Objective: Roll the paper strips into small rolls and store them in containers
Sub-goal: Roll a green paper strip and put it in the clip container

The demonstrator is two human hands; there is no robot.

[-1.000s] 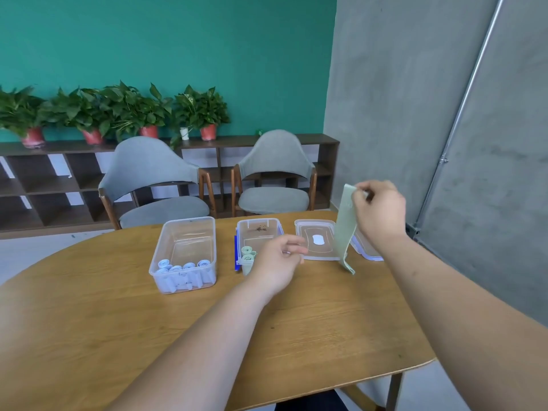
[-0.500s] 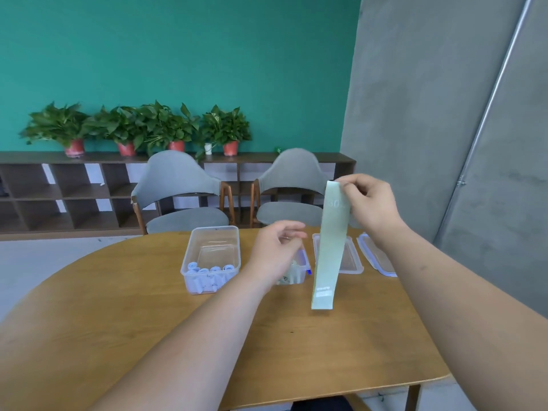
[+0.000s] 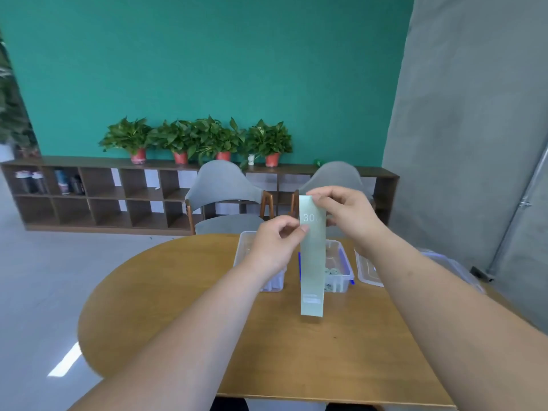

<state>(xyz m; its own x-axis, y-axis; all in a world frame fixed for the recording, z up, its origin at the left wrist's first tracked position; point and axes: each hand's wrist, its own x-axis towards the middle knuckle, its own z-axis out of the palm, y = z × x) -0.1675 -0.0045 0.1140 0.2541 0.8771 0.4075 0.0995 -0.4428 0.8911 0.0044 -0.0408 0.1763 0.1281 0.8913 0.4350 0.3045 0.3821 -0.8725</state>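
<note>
1. A teal wall is seen at the back, with a grey wall beside it on the right.
2. A long wooden shelf is set against the teal wall, and a row of potted plants is lined up on top of it.
3. A rounded wooden desk is seen in the foreground, with two grey chairs drawn up at its far side.
4. Two clear plastic containers are placed side by side on the desk. The left container is largely hidden by the left forearm, and small greenish rolls are seen in the right container.
5. Two lids are laid flat on the desk to the right of the containers.
6. A pale green paper strip is held upright above the desk, in front of the right container. "30" is printed near its top, and its lower end hangs free.
7. The top of the strip is pinched by the right hand.
8. The strip's left edge, just below the top, is pinched between thumb and forefinger of the left hand.
</note>
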